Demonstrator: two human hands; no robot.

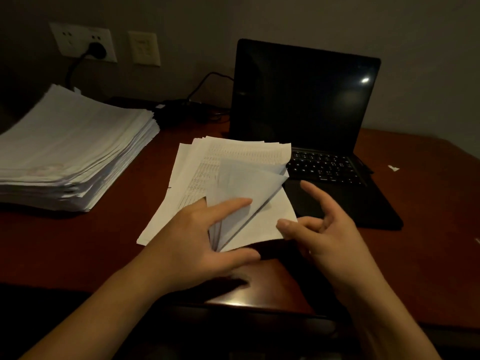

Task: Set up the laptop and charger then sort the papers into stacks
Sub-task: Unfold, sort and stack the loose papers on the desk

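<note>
Lying in the middle of the frame on the dark red bench (428,229) is a small pile of papers (228,157). The sheets are fanned out, and some have rows of tiny print on them. The far right part of the pile lies over the near left part of the laptop (306,100).

The left hand (202,242) holds up the near corners of a few sheets. Its fingers (233,203) are curled on top of the lifted sheets and its thumb is under them. The right hand (337,242) is just to the right. It is loose and holds nothing, with one finger straight, the others bent, and the thumb tip at the edge of the bottom sheet.

The laptop stands open in the upper right of the frame. Its screen is black.

A big stack of papers (78,141) sits at the left side of the frame, well apart from the small pile.

In the upper left, a black plug (97,49) sits in the wall socket (65,37). A black cable (205,81) runs to the laptop's left side.

A tiny scrap of paper (393,168) lies at the right.
</note>
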